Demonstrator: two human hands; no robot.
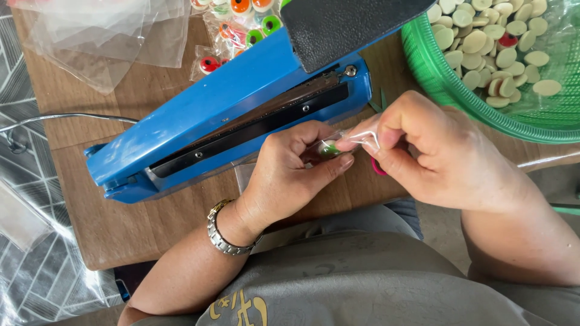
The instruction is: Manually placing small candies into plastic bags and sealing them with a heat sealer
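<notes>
We look down on two bare hands meeting at the near edge of a wooden tabletop (pixel 78 199), just in front of a blue heat sealer (pixel 223 115). The left hand (pixel 287 175), a metal watch (pixel 225 232) on its wrist, curls its fingers around a small clear plastic bag (pixel 356 137); its thumb presses up against a round green-and-white piece (pixel 329 148) inside, most of which is hidden by the fingers. The right hand (pixel 432 151) pinches the bag's crinkled open end between thumb and forefinger, the other fingers folded; a sliver of something pink (pixel 378 168) shows below it, too covered to identify. The sealer's glossy arm slants across the table, its dark sealing strip exposed, its black textured handle (pixel 344 27) cut off by the top of the view. At the far right corner a green mesh basket (pixel 435 72) holds pale, smooth discs (pixel 483 42), partly out of frame. Toward the far edge lie filled packets of bright ringed pieces (pixel 241 24) and a loose stack of clear, shiny bags (pixel 103 36).
</notes>
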